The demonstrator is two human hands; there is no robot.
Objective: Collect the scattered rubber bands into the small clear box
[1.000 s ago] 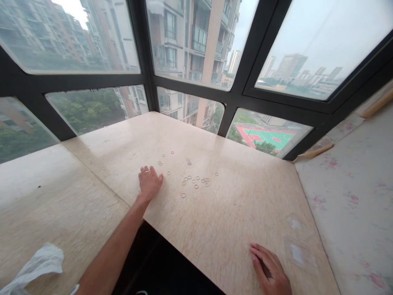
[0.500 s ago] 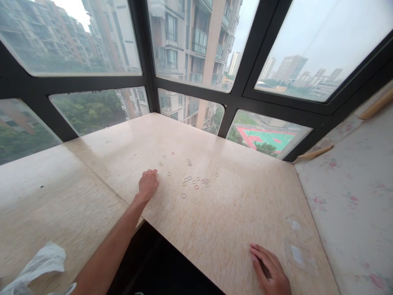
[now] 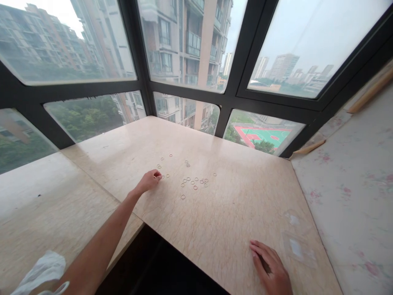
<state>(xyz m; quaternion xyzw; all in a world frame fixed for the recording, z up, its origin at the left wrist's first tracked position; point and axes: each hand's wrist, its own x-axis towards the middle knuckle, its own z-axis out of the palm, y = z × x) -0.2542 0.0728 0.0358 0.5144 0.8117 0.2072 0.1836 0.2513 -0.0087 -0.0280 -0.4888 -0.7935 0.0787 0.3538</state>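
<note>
Several small thin rings, rubber-band-like, lie scattered over the beige marble-look counter point(image 3: 221, 217). My left hand point(image 3: 150, 181) reaches in from the left, its thumb and fingertips pinched together at a thin ring point(image 3: 163, 177). Just right of those fingertips is a yellowish ring point(image 3: 167, 175). Farther right lies a loose cluster of rings, a reddish ring point(image 3: 195, 187) among them. My right hand point(image 3: 272, 266) rests on the counter near the front edge, fingers loosely bent, with a gap between thumb and fingers and nothing seen in it.
Clear plastic bags point(image 3: 296, 247) lie beside the right hand, near the flowered wall point(image 3: 346, 205). A crumpled white cloth or tissue point(image 3: 46, 268) is at lower left. Dark window frames point(image 3: 184, 89) border the counter's far side. A dark gap point(image 3: 159, 262) opens below its front edge.
My left hand has turned and shifted slightly right and down, so its pinched fingertips and a ring now show. The view has tilted a little. My right hand stays in place.
</note>
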